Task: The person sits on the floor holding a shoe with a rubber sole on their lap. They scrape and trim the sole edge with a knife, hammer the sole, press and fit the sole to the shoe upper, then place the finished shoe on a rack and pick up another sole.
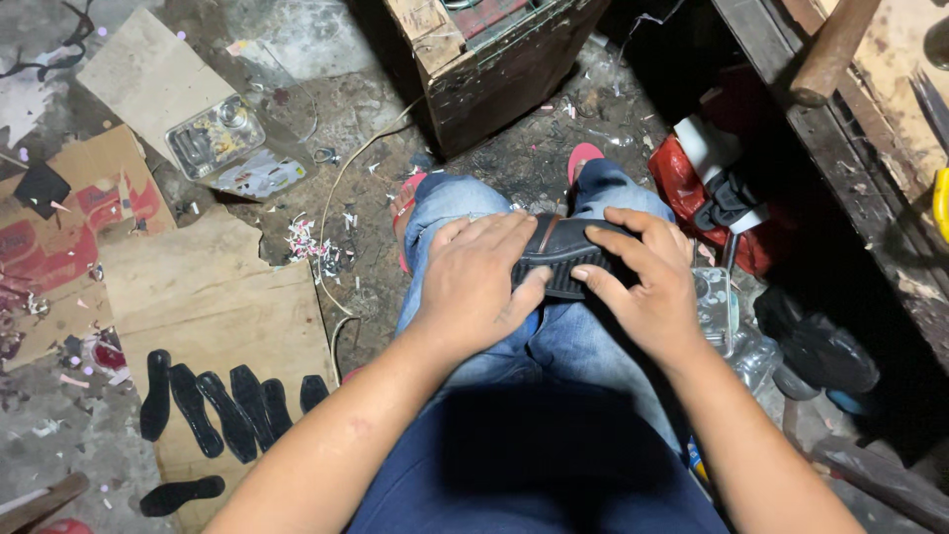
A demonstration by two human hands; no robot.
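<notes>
A black shoe sole point(565, 259) with a ribbed tread lies across my knees, over blue jeans. My left hand point(474, 282) presses flat on its left part, thumb against the sole's edge. From the right, my right hand point(643, 282) grips the sole, with fingers over its top and thumb under the near edge. Both hands hold the same sole. Most of the sole's left half is hidden under my left hand.
Several black insole cutouts point(222, 405) lie on cardboard point(217, 307) at the lower left. A wooden crate point(489, 64) stands ahead of my feet. A red bag point(692, 188) and a clear container point(714, 307) sit to the right, beside a wooden bench point(860, 168).
</notes>
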